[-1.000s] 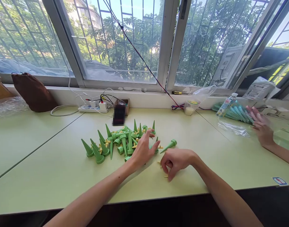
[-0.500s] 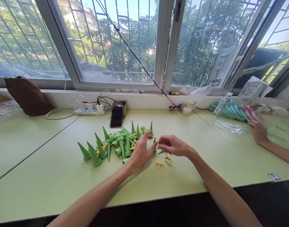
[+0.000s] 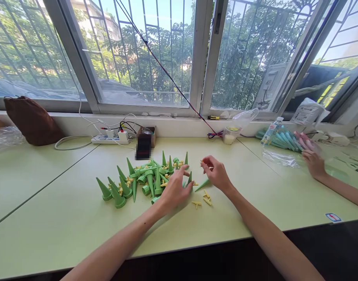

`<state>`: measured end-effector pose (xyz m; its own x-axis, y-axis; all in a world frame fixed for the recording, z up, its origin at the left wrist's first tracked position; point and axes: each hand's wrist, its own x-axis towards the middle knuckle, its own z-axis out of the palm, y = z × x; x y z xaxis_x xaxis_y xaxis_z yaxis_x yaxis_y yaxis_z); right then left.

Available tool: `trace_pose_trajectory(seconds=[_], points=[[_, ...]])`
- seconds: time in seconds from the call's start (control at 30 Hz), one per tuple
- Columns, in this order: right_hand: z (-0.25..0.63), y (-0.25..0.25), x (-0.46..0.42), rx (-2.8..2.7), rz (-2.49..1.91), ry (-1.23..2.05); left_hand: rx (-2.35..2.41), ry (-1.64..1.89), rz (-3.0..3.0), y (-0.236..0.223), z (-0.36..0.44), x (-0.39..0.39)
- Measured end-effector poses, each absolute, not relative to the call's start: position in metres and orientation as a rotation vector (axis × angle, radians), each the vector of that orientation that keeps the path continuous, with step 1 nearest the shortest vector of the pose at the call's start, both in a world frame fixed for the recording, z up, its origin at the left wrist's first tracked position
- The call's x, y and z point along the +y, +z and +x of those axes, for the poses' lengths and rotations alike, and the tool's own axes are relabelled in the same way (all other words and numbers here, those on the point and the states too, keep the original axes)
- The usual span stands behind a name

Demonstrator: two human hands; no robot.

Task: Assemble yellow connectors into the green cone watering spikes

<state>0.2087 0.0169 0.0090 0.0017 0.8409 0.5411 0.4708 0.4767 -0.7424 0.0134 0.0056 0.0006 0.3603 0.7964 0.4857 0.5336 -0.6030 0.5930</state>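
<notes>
My left hand (image 3: 176, 186) is curled at the right end of a pile of green plastic spikes (image 3: 149, 179). Its thumb and fingers close around the lower part of an upright green spike (image 3: 190, 177), whose base they hide. Up and to the right, my right hand (image 3: 218, 174) is raised with thumb and forefinger pinched. A tiny yellowish piece (image 3: 201, 161) shows at their tips, its full shape hidden. Below that hand lies a loose green spike (image 3: 202, 185). Yellow T-shaped connectors (image 3: 197, 204) rest nearer me, and more are scattered among the green spikes.
Behind the pile stands a small box (image 3: 149, 134) with a dark blurred item before it. A power strip (image 3: 110, 138) and cables lie by the window. At right, another person's hand (image 3: 313, 162) touches pink pieces beside teal ones and a bottle (image 3: 271, 130).
My right hand has moved up and right, away from my left hand, uncovering the loose green spike. My left hand stays almost in place.
</notes>
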Motion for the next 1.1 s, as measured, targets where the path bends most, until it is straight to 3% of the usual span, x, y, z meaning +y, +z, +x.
trace_pose_trajectory(seconds=[0.3, 0.63, 1.1], points=[[0.207, 0.006, 0.017, -1.689, -1.168, 0.389, 1.196, 0.914, 2.414, 0.004, 0.013, 0.005], [0.202, 0.01, 0.01, -1.768, -1.061, 0.423, 1.139, 1.275, 2.038, 0.001, 0.014, 0.012], [0.198, 0.008, 0.009, -1.84, -0.997, 0.514, 1.091, 1.323, 1.977, 0.001, 0.015, 0.01]])
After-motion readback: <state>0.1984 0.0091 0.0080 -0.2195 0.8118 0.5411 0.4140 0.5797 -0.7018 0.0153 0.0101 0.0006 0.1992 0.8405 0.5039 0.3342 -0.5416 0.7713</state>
